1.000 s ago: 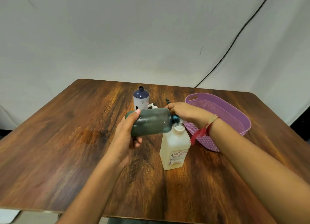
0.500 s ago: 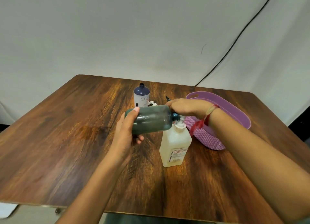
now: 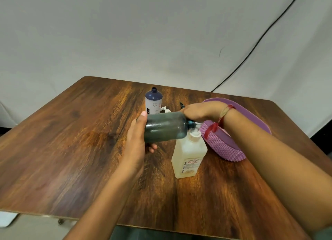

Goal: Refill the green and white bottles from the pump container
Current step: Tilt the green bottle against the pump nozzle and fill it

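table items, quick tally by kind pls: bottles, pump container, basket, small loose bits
bottles: 2 (green bottle, white bottle)
pump container: 1
basket: 1 (purple)
small loose bits: 2 (white pump head, black nozzle, both small and hard to make out)
total: 6

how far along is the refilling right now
Done: caps look off both. In hand: the left hand holds the green bottle sideways, neck at the nozzle of the pump container, right hand on its pump. Left: the white bottle stands open behind; fill levels are unclear.
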